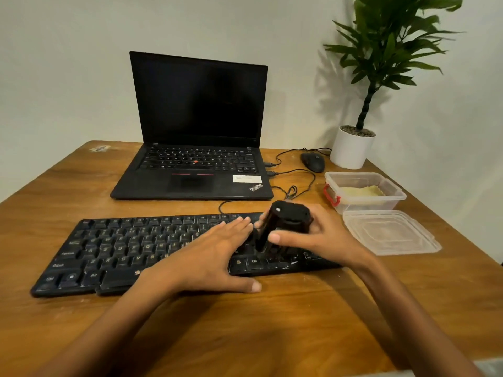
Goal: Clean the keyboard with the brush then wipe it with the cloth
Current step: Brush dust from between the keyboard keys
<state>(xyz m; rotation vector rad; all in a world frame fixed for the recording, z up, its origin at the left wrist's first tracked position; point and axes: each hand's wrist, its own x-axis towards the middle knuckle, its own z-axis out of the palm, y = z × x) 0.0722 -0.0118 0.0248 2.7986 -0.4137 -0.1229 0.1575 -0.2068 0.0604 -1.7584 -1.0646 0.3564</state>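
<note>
Two grips at work, seen from the head camera. The left grip (206, 257) lies flat on the middle of the black keyboard (122, 248), fingers straight and released, thumb reaching past the front edge onto the wooden surface (272, 322). The right grip (321, 235) is wrapped round the black brush (285, 216), holding it roughly upright. Its lower end is down on the keys at the keyboard's right end, just behind the Ctrl key, and it is blurred there. The pale yellow cloth (362, 191) sits in a clear tub (364, 206) off to the right, with the lid (389, 232) lying just in front. Behind are an open laptop (196, 104) with a dark screen, a mouse (313, 161) and a white plant pot (351, 148).
</note>
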